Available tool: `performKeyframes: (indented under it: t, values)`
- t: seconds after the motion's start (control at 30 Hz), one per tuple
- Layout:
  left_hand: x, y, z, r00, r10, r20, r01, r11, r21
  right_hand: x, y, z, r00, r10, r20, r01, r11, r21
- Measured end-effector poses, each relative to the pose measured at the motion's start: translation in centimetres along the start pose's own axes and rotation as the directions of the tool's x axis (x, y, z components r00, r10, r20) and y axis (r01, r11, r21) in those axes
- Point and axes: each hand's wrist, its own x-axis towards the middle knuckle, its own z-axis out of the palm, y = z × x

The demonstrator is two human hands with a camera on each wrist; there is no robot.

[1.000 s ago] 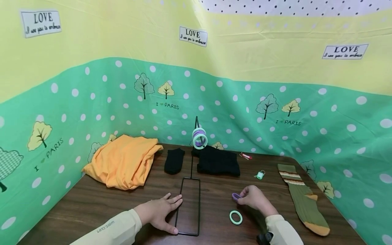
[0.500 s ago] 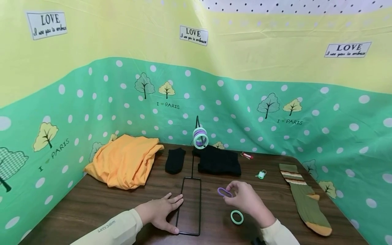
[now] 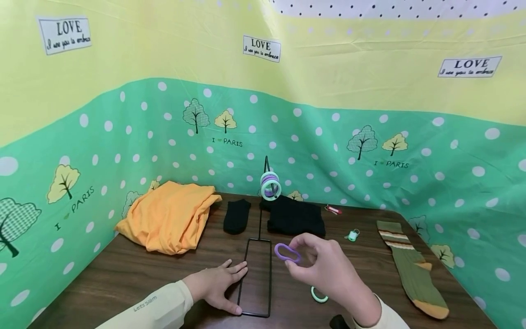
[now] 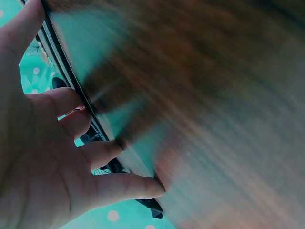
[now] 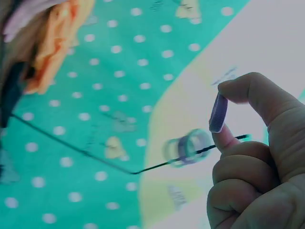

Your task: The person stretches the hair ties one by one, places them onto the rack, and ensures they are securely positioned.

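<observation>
My left hand [image 3: 215, 285] lies flat with spread fingers on the wooden table, thumb and fingertips at the left side of the black wire stand's base [image 3: 270, 274]. The left wrist view shows this hand along the wire [image 4: 71, 83]. Between thumb and index finger my right hand [image 3: 328, 265] pinches a purple hair tie [image 5: 218, 113], held above the table just right of the base. Several mint and purple hair ties [image 5: 183, 148] hang on the stand's upper arm. Another mint hair tie [image 3: 319, 301] lies on the table, partly hidden by my right hand.
Orange cloth [image 3: 172, 219] is heaped at the back left. Behind the base lie a black sock [image 3: 237, 217] and folded black fabric [image 3: 297, 218]. Farther right are a red tag [image 3: 333, 209], a small green tag with a ring [image 3: 353, 236] and an olive striped sock [image 3: 415, 269].
My right hand has lifted the purple hair tie off the table and carried it left, toward the stand. My left hand has stayed at the base.
</observation>
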Motion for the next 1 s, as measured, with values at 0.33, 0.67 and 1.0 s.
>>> performKeyframes:
  t: [0.33,0.67,1.0]
  values:
    - [0.1,0.0,-0.1,1.0,-0.003,0.013,0.003,1.0,0.004,3.1,-3.0,-1.6,0.837,-0.407,-0.366,0.402,0.911,-0.094]
    - [0.1,-0.4,0.0,1.0,0.009,0.014,-0.009,1.0,0.005,6.6,-2.4,-0.8,0.783,-0.453,-0.426,0.362,0.889,-0.28]
    - [0.0,-0.2,0.0,1.0,0.004,0.012,-0.004,1.0,-0.006,7.9,-0.5,0.6,0.864,-0.35,-0.362,0.232,0.915,-0.331]
